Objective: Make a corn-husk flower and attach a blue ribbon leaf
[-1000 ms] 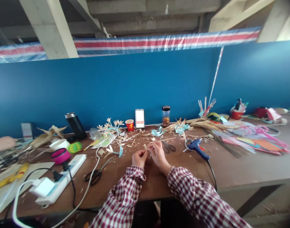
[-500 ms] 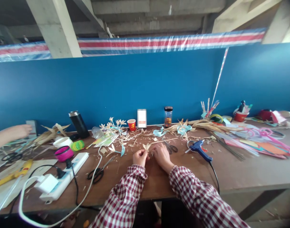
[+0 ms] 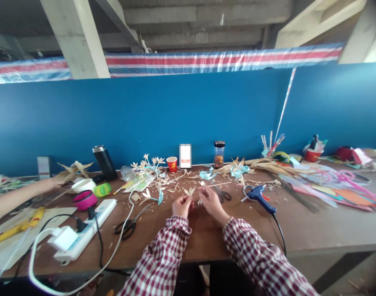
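Observation:
Near the table's front edge, my left hand (image 3: 182,204) pinches a small pale corn-husk flower (image 3: 189,192), its petals standing up from the fingertips. Just right of it my right hand (image 3: 211,202) is raised, fingers bent and drawn together. Whatever its fingertips hold, if anything, is too small to make out. Scissors (image 3: 224,195) lie behind my right hand, partly covered by it. A blue glue gun (image 3: 260,197) rests farther right. Black-handled scissors (image 3: 128,225) lie to the left, and a loose flower with a blue ribbon (image 3: 159,196) is behind them.
Finished-looking husk flowers (image 3: 152,162), a red paper cup (image 3: 171,163) and a lidded jar (image 3: 219,154) line the blue partition (image 3: 188,111). A power strip (image 3: 89,230) with cords and a dark thermos (image 3: 104,162) are at left. Another person's arm (image 3: 27,195) reaches toward dry husks.
My right hand has lifted off the table and its fingers have drawn together beside the flower. My left hand keeps its hold. The other person's arm has moved lower and right, to the husks.

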`<action>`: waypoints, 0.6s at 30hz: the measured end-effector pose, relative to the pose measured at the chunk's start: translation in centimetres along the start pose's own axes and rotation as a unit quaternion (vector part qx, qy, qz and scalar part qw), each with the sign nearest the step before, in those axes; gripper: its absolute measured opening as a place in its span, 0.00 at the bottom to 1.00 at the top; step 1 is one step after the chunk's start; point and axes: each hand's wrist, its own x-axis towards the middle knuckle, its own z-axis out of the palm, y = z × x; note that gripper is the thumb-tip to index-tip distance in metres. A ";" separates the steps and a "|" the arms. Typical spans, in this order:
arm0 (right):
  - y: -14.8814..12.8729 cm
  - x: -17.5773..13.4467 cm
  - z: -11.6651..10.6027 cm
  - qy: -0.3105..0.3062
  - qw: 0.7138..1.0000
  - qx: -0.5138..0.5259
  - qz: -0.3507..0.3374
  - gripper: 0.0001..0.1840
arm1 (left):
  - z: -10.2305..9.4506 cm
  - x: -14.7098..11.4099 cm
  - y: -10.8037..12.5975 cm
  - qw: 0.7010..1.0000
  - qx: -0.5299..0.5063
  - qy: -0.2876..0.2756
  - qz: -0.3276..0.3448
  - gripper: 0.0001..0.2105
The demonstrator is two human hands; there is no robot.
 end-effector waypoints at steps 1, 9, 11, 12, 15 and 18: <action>-0.2 0.0 0.1 -0.019 0.999 0.032 0.006 0.13 | 0.0 0.0 0.0 1.000 -0.001 -0.003 0.002 0.11; -0.7 0.0 0.3 -0.060 0.992 0.108 0.010 0.14 | 0.3 -0.6 -0.3 0.998 0.031 -0.045 0.021 0.10; -0.6 0.0 0.3 -0.060 0.992 0.106 0.015 0.15 | 0.4 -0.6 -0.2 0.999 0.026 -0.039 0.016 0.09; -0.5 0.0 0.3 -0.060 0.993 0.103 0.018 0.16 | 0.4 -0.6 -0.2 0.999 0.020 -0.033 0.012 0.09; -0.3 0.1 0.4 -0.058 0.993 0.095 0.025 0.15 | 0.4 -0.6 -0.1 1.000 0.007 -0.028 0.002 0.09; -0.2 0.1 0.5 -0.058 0.994 0.091 0.028 0.13 | 0.3 -0.4 -0.1 0.999 0.007 -0.039 0.002 0.10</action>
